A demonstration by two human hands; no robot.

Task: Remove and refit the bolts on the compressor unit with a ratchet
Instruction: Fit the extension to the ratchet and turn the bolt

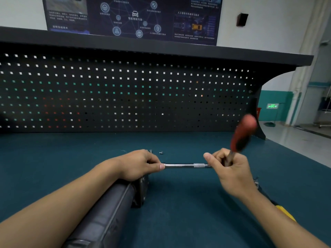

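The dark cylindrical compressor unit (111, 212) lies on the teal bench mat, running from the bottom edge up to my left hand. My left hand (141, 164) sits over the unit's end plate and pinches the near end of a chrome extension bar (186, 165). The bar runs level to the right into my right hand (231, 169). That hand grips the ratchet near its head; its red and black handle (243, 135) sticks up and is motion-blurred. Loose bolts (161, 153) lie on the mat just behind my left hand.
A black pegboard (125, 93) backs the bench under a dark shelf. A yellow-handled tool (284, 212) lies under my right forearm. The bench's right edge (304, 158) drops to the workshop floor.
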